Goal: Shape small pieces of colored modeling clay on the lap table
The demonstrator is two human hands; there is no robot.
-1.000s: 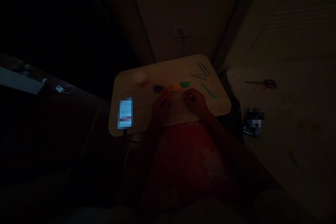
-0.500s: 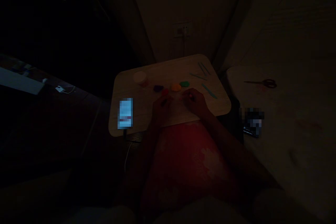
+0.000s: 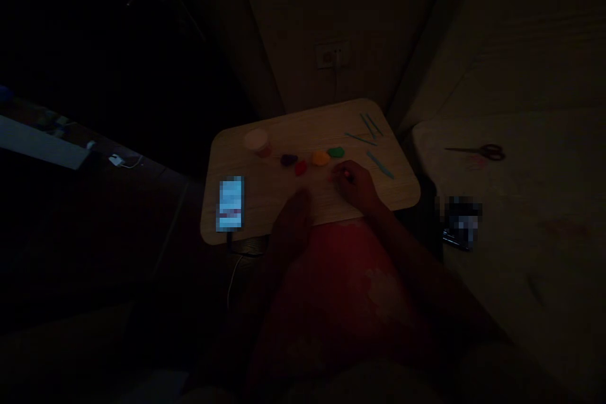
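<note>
The light is very dim. My right hand [image 3: 355, 184] rests over the small wooden table, its fingers curled and closed around a small red piece of modelling clay [image 3: 348, 173]. Lower and to the left, my left hand [image 3: 294, 218] is dark and blurred near the front edge, so its fingers are unclear. Beyond the hands lie a dark purple lump [image 3: 288, 160], a red lump [image 3: 300, 168], a yellow-orange lump [image 3: 320, 158] and a green lump [image 3: 336, 152], which look like modelling clay.
On the table [image 3: 255, 196] are a lidded tub [image 3: 258, 141], a lit phone [image 3: 230, 203] and several thin blue-green tools [image 3: 380, 165]. Scissors [image 3: 492, 151] and a dark blurred-out object [image 3: 461, 224] lie on the pale surface at right. A wall socket [image 3: 332, 55] is behind.
My left hand has drawn back toward the table's front edge, away from the red lump, which now shows fully. My right hand stays almost in place, still closed. The view has shifted slightly.
</note>
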